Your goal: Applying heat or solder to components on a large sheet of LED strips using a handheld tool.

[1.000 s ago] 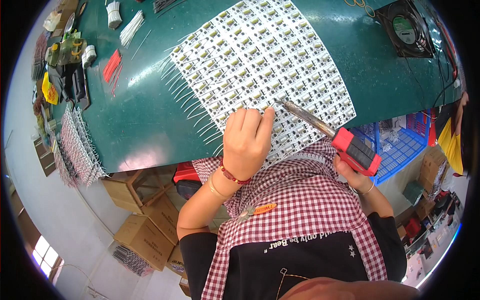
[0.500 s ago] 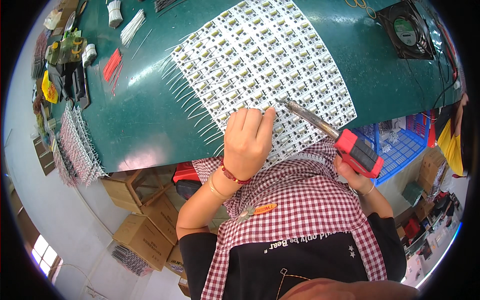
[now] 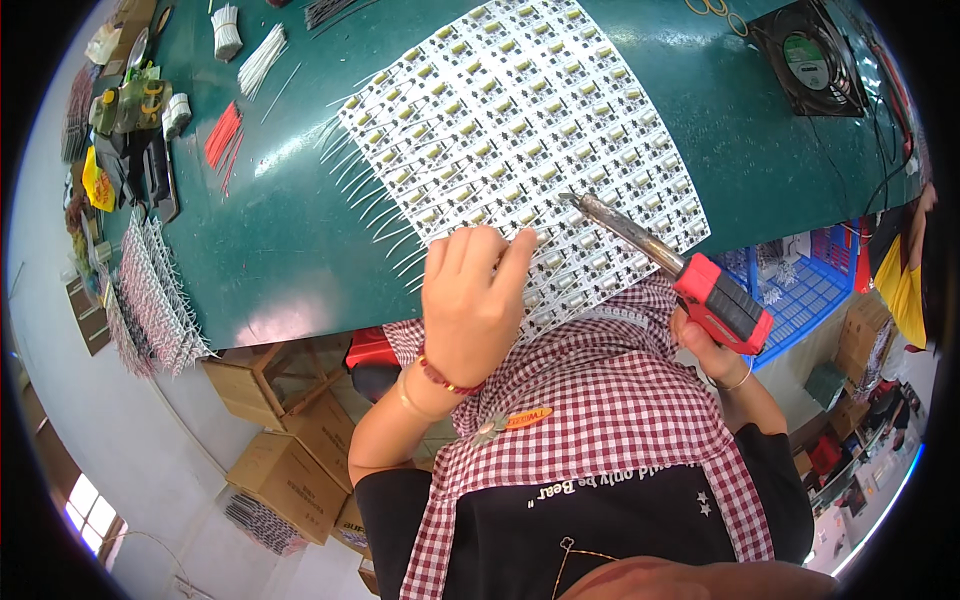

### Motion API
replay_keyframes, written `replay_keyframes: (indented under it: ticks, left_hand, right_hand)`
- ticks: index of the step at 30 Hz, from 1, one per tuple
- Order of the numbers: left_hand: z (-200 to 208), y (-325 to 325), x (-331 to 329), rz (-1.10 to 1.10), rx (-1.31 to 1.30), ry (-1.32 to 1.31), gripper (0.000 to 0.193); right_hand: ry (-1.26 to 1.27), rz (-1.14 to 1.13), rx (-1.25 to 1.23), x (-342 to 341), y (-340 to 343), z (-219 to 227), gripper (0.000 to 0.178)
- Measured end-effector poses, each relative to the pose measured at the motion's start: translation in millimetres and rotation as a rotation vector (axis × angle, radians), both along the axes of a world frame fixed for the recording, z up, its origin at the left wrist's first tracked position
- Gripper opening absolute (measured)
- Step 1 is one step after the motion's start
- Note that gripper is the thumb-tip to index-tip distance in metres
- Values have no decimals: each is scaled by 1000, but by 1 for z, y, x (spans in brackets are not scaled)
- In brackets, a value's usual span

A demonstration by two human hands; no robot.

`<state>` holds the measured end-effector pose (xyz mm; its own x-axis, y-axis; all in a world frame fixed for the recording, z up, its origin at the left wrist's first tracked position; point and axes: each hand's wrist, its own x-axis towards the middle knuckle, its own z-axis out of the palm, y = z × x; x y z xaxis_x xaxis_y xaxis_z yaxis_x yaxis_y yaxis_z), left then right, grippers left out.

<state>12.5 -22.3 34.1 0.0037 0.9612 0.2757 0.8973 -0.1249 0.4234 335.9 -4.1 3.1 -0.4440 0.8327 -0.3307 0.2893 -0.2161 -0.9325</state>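
Note:
A large white panel of small circuit boards (image 3: 535, 110) lies on the green table, each board with a yellowish part. Thin white wires (image 3: 355, 170) stick out along its left edge, and some lie across the boards. My left hand (image 3: 470, 300) rests over the panel's near-left edge, fingers bent down and closed. Whatever its fingertips pinch is hidden beneath them. In my right hand (image 3: 703, 345) is a red-and-black soldering iron (image 3: 720, 300), gripped by its handle. Its metal tip points left over the boards, a little beyond my left fingertips.
Bundles of white wires (image 3: 262, 60) and red wires (image 3: 224, 135) lie at the table's left. A black fan (image 3: 808, 60) stands at the far right. Below the right edge is a blue basket (image 3: 800, 300); cardboard boxes (image 3: 285, 480) stand at the lower left.
My left hand has drawn back left and toward me, away from the soldering tip. The iron has shifted slightly, its tip a little farther from me.

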Motion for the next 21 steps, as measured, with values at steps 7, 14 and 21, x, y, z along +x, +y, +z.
replay_keyframes:
  ticks: [7, 14, 21]
  left_hand:
    - [-16, 16, -5, -59, 30, -101, 27]
    - [-20, 21, -4, -34, 20, -145, 23]
    - [-22, 24, -5, -24, 9, -177, 20]
  right_hand:
    - [17, 14, -74, -3, 2, 1, 21]
    - [78, -49, -164, -18, 3, 11, 19]
    - [32, 7, -75, -14, 4, 9, 18]
